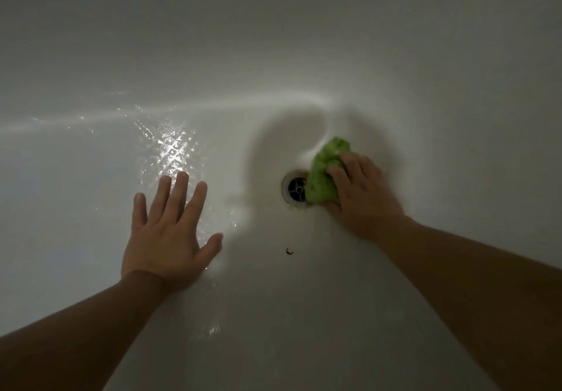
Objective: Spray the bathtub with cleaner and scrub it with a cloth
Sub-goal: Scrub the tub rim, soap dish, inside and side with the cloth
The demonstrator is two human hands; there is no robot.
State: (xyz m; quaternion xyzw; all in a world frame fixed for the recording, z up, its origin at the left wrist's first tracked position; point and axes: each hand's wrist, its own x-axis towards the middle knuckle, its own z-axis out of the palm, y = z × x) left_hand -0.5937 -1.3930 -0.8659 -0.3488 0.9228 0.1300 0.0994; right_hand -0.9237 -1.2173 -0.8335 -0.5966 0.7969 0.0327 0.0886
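Tub (304, 56) fills the whole view, white and dim; wet shine (170, 150) glints on its floor at the left; left hand (165, 232) lies flat there, fingers spread, holding nothing; a small dark speck (289, 251) sits near the middle; drain (294, 189) is just right of it; green cloth (325, 174) touches the drain's right edge; right hand (362, 196) grips the bunched cloth.
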